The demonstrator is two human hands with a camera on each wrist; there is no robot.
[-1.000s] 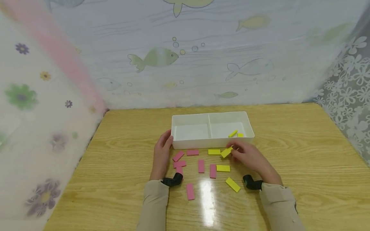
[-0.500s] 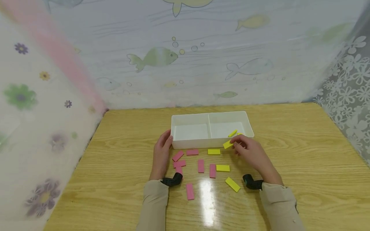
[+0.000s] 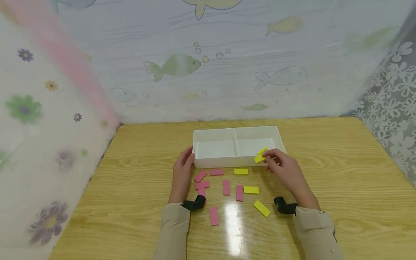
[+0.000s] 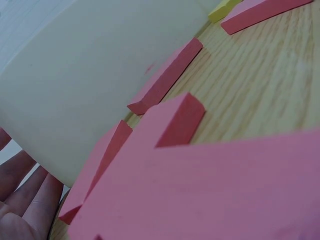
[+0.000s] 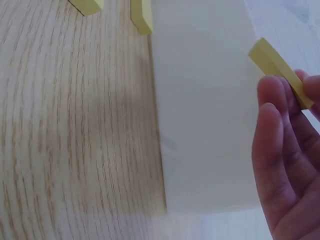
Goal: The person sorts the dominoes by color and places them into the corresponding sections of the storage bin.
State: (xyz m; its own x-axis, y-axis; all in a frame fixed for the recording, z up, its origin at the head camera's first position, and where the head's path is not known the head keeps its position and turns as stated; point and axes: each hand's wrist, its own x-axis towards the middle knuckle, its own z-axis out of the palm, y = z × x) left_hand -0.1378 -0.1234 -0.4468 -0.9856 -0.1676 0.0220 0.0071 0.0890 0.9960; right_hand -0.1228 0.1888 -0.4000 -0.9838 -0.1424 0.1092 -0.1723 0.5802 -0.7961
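My right hand [image 3: 286, 169] pinches a yellow rectangular block [image 3: 259, 159] between thumb and fingers. The block is at the front wall of a white two-compartment box [image 3: 214, 162], close to its rim in the right wrist view. Inside the right compartment lies another yellow block [image 3: 261, 151], partly hidden. My left hand [image 3: 182, 175] rests against the box's left end, its fingers fairly straight along the wall in the left wrist view. Several pink blocks [image 3: 226, 187] lie on the table near this hand, one lying across another [image 3: 202, 185].
Yellow blocks lie loose before the box: one by its front wall [image 3: 241, 172], one beside a pink block [image 3: 251, 190] and one slanted nearer me [image 3: 261, 208]. The wooden table [image 3: 130, 202] meets a fish-patterned curtain [image 3: 227, 90] behind.
My right hand has lifted the yellow block from the table and carried it up and slightly right to the box's rim. The left hand and the box stay put.
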